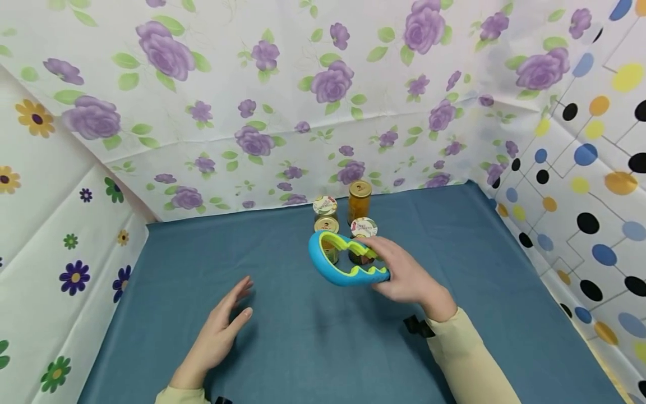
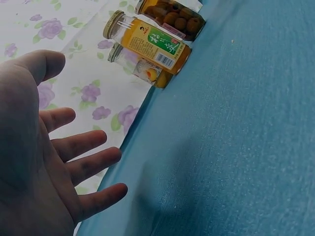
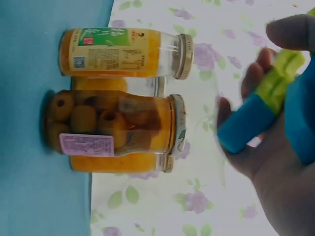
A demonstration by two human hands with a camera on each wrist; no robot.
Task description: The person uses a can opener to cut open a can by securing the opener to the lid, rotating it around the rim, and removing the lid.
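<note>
The right hand [image 1: 404,275] grasps a blue and green looped tool [image 1: 348,278] at its open end; the long axis of this tool runs nearly sideways, with the round closed end to the left. The four jars stand upright, so their axes cross that of the tool; they lie beyond it, away from the person, and the right wrist view shows it apart from them. The right hand is clearly the nearer; the left hand [image 1: 214,334] holds nothing, its fingers extended over the blue cloth [image 1: 287,359], well apart from the jars. I count one tool, two gold-lidded jars, front left jar [image 1: 327,224] and back right jar [image 1: 359,207], and two white-lidded, back left jar [image 1: 325,205] and front right jar [image 1: 364,226]
</note>
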